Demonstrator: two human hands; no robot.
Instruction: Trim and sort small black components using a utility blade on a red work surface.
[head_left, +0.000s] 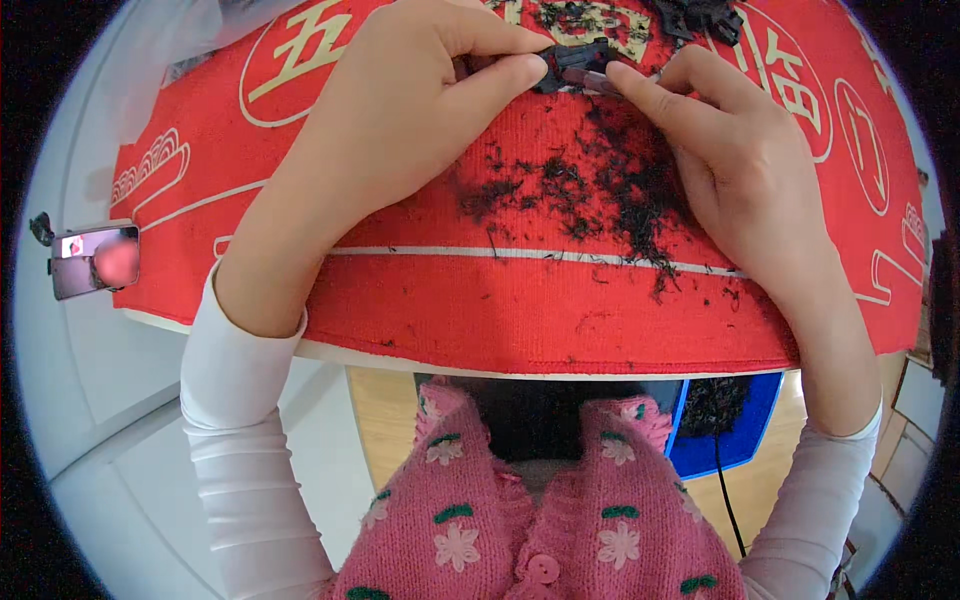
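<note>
Near the far side of the red mat (420, 310), my left hand (420, 100) pinches a small black plastic part (575, 58) between thumb and fingertips. My right hand (730, 140) is closed around a small, thin, blade-like tool (592, 80), whose tip lies against the near side of that part. Most of the tool is hidden by my fingers, so its exact kind does not show. Black shavings (640, 205) lie scattered on the mat below and between both hands. More black plastic parts (700, 18) sit beyond my right hand.
A phone (97, 262) with a lit screen stands at the mat's left edge. Clear plastic sheeting (165, 60) lies at the far left. Below the table's front edge, on the right, a blue bin (735, 458) holds black scraps, with a black cable (728, 500) beside it.
</note>
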